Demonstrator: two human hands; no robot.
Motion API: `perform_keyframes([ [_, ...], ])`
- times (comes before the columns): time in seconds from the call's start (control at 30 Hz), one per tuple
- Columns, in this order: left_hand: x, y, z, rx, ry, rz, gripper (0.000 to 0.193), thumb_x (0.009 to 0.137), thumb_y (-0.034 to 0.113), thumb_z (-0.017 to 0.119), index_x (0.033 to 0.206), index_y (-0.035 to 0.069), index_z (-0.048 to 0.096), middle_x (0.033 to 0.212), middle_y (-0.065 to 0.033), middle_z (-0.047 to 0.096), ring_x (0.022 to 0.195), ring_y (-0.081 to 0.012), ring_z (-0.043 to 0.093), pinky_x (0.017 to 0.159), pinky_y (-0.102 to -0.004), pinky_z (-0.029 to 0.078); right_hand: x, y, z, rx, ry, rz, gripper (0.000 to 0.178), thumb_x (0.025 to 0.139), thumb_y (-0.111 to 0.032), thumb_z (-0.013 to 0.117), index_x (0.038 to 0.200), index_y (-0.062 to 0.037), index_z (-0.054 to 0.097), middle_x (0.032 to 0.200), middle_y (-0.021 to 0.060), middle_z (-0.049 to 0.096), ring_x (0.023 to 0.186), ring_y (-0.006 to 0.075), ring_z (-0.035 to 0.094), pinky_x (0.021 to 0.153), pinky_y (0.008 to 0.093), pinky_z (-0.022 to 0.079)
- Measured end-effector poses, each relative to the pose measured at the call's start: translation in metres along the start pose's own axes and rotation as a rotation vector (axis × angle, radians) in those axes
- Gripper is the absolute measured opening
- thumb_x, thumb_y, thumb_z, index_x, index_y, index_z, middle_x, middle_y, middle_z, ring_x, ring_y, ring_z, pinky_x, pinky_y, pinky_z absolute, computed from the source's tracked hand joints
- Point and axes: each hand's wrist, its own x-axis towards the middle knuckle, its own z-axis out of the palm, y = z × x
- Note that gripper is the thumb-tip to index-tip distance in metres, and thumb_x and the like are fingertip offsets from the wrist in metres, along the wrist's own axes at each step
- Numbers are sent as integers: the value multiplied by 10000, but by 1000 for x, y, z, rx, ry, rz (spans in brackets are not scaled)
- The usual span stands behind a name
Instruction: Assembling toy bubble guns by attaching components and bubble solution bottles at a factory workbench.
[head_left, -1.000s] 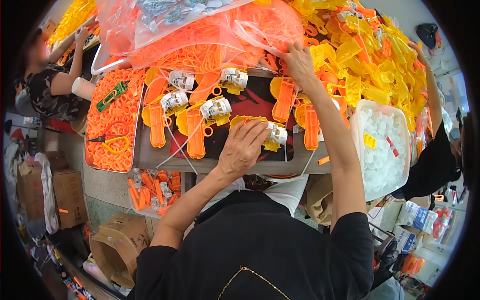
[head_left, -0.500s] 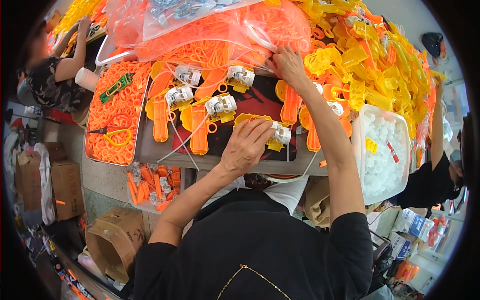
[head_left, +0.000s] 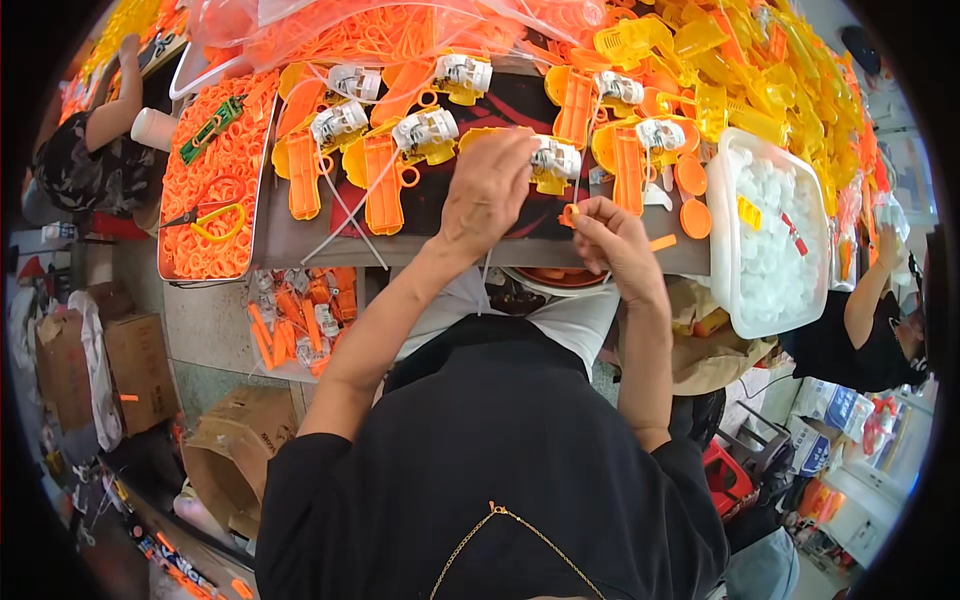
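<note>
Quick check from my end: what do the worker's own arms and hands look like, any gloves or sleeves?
No gloves: the left hand and the right hand are bare, with no rings or watch that I can make out. Both forearms are uncovered up to short black sleeves of a black top. A thin gold-coloured chain lies over the top's front. No cables or markings show.

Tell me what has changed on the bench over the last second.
The right hand has come back from the heap of orange parts at the far side to the near table edge and now pinches a small orange ring. The left hand stays on the yellow toy assembly. The rows of orange pieces and the white tub lie as before.
</note>
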Motion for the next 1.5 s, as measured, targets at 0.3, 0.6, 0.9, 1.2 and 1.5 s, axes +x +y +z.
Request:
perform_keyframes([
  [0.3,-13,22,-16,399,-46,-88,310,773,202,803,1020,98,646,1222,-77,589,1211,-300,516,1049,-455,364,-8,32,9,-814,472,-260,174,968,-173,677,1017,-6,679,811,87,687,672,196,637,619,337,501],
  [0.6,12,5,-27,387,-77,-9,198,847,151,730,1010,78,645,1272,-84,587,1270,-279,508,1118,-486,333,-3,36,0,-1334,218,-833,297,840,-17,679,1132,-62,702,1289,43,660,1158,288,573,989,427,444],
  [0.9,-10,-7,-12,424,-132,9,136,1020,191,590,1074,69,561,1392,-111,575,1352,-298,515,1215,-579,215,5,36,23,-1098,342,-918,312,802,-122,795,1102,-107,711,1120,9,703,1040,250,582,927,386,411],
  [1.2,-9,-9,-12,386,-138,1,242,1033,188,522,1182,8,584,1373,-132,574,1356,-285,492,1238,-563,176,43,45,64,-1122,591,-985,297,788,-198,825,1057,-127,720,1053,2,689,1002,235,585,887,399,399],
  [1.5,21,-8,-23,364,-274,-46,207,939,264,687,982,86,593,1034,-81,587,1053,-285,573,1191,-540,263,41,30,41,-1468,368,-1140,341,817,-154,724,1149,-82,708,1089,17,659,1029,215,581,902,398,416],
])
